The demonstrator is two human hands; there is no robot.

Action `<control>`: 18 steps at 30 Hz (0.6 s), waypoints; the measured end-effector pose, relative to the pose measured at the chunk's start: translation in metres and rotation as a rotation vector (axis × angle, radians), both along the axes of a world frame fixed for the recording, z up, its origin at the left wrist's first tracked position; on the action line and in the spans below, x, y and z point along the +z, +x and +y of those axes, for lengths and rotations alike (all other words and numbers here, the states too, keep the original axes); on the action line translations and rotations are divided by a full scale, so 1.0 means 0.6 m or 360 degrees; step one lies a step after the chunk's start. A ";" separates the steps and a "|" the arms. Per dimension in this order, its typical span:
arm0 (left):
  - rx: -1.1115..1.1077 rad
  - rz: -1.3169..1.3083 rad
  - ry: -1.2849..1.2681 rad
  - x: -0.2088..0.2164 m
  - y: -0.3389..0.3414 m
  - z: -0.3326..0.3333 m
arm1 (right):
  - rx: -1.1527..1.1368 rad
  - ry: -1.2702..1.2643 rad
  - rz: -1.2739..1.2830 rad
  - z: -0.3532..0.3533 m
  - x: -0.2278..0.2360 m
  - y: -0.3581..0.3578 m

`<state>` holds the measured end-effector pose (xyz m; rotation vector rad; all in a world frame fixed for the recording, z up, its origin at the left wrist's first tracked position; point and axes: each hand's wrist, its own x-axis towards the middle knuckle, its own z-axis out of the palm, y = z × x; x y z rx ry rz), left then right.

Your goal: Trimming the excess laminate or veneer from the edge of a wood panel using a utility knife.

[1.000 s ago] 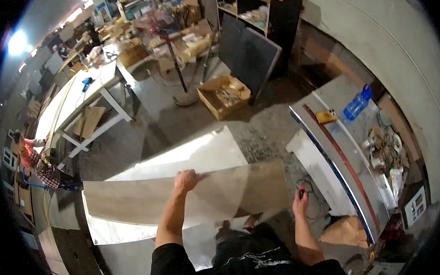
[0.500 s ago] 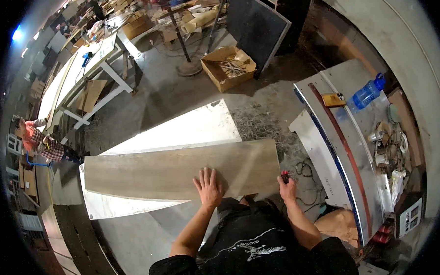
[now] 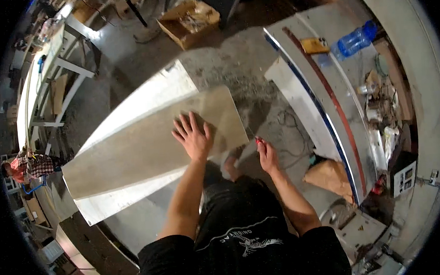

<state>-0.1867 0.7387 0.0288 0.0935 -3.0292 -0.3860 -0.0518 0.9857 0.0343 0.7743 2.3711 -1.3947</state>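
Left hand (image 3: 193, 137) shifted along one plank (image 3: 146, 145)

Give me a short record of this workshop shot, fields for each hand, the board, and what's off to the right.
left hand: flat, fingers spread, pressing on the grey board
right hand: beside the board's right end, grip closed on a small red tool
grey board: long, lying on a white panel
right side: metal workbench with blue bottle

Long grey-beige board (image 3: 142, 150) lying flat, slanted, atop white panel (image 3: 144, 99).
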 end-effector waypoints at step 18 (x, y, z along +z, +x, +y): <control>-0.0204 -0.0096 -0.0195 -0.034 0.003 -0.005 | 0.0673 0.0966 0.0615 0.022 0.044 -0.023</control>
